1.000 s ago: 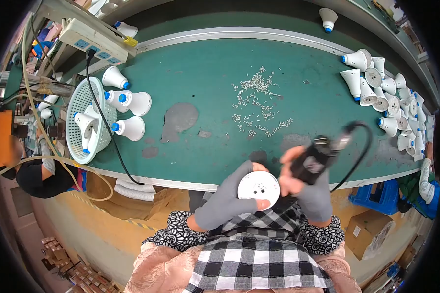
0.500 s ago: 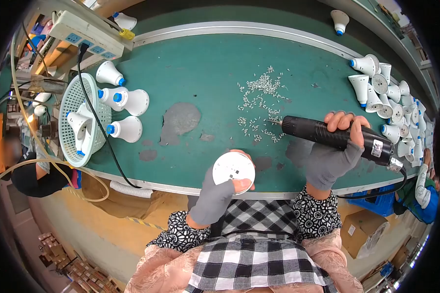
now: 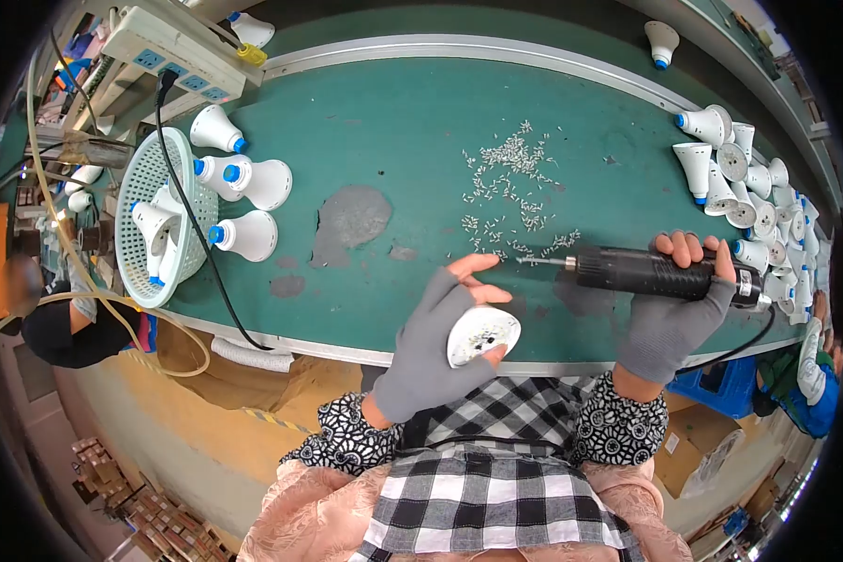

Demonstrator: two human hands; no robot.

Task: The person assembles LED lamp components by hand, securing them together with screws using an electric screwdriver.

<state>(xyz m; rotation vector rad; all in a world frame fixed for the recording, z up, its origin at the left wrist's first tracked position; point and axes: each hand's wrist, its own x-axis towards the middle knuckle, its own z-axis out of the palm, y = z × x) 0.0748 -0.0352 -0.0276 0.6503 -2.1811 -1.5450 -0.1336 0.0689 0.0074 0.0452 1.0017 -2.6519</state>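
In the head view my left hand (image 3: 421, 351), in a grey fingerless glove, holds a white LED bulb (image 3: 480, 339) with its round flat face turned up. Its thumb lies on the rim, and its index and middle fingers stretch toward the screwdriver's tip. My right hand (image 3: 670, 323), gloved alike, is wrapped round a black electric screwdriver (image 3: 623, 272). The bit points left, its end just beside my left fingertips; whether a screw sits on it I cannot make out. Loose small screws (image 3: 515, 157) lie scattered on the green table (image 3: 421, 122) beyond my hands.
Several white bulbs with blue caps (image 3: 759, 201) crowd the right end. More bulbs (image 3: 262, 184) stand at left beside a pale green basket (image 3: 126, 234) holding some. A black cable (image 3: 185, 197) crosses the basket from a power strip (image 3: 164, 56). People sit at both sides.
The screwdriver has moved right and toward me, off the screws. My left hand has shifted right, tilted the bulb and reached its fingers out to the bit.
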